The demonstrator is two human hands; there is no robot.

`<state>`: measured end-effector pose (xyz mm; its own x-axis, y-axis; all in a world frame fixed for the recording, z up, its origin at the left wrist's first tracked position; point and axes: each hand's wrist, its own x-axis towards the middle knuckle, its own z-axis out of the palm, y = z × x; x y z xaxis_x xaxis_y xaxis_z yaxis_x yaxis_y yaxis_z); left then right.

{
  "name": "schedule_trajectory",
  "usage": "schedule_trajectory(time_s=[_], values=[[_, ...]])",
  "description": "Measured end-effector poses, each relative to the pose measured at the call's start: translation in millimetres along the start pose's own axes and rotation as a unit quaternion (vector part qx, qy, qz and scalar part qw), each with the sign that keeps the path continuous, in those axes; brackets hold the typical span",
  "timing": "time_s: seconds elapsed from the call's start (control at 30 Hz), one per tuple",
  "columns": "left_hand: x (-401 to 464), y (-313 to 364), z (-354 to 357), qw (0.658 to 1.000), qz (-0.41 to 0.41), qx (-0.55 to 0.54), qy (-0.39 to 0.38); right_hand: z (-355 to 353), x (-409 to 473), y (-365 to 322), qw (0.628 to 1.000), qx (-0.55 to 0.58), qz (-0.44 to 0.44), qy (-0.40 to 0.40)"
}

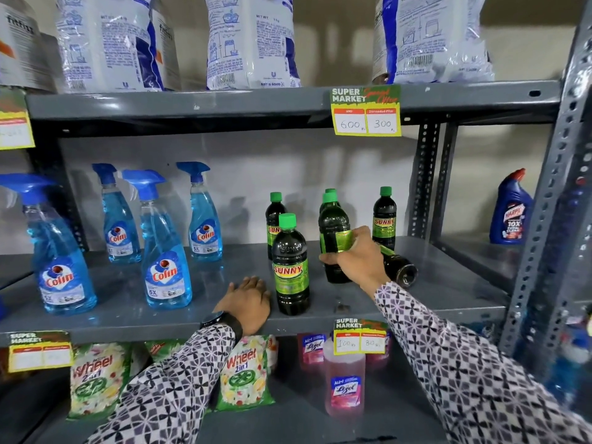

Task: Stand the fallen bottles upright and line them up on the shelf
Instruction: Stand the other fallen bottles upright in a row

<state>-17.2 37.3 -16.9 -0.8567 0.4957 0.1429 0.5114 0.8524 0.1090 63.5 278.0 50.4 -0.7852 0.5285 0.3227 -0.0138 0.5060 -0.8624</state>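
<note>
Six dark SUNNY bottles with green caps sit on the grey middle shelf (128, 302): five upright and one fallen bottle (398, 267) lying on its side, base toward the camera, at about 3 o'clock from the group's centre. The right hand (358, 261) is wrapped closed around the label of an upright held bottle (333, 232), whose base meets the shelf. The front bottle (291, 267) stands at 9 o'clock from it, two others stand behind, and one stands at 1 o'clock. The left hand (248, 299) lies flat and open on the shelf, holding nothing, just beside the front bottle. Four blue Colin spray bottles (165, 251) stand at far 9 o'clock. The grey metal rack stands against a pale wall; white detergent bags (253, 43) fill the shelf above.
</note>
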Motion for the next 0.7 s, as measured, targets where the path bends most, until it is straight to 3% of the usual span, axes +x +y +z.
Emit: schedule_trajectory(time_s=[0.33,0.43,0.6,0.7], values=[[0,0,-1,1.000,-0.008,-0.019,0.000,19,-16,26,0.996,-0.016,-0.036,0.079],[0,0,0,1.000,-0.007,-0.019,-0.001,20,-15,30,0.998,-0.021,-0.047,0.048],[1,1,-1,1.000,-0.006,-0.011,0.001,7,-5,44,0.993,0.096,-0.037,-0.063],[0,0,-1,1.000,-0.005,-0.015,0.004,5,-6,45,0.991,0.108,-0.041,-0.073]])
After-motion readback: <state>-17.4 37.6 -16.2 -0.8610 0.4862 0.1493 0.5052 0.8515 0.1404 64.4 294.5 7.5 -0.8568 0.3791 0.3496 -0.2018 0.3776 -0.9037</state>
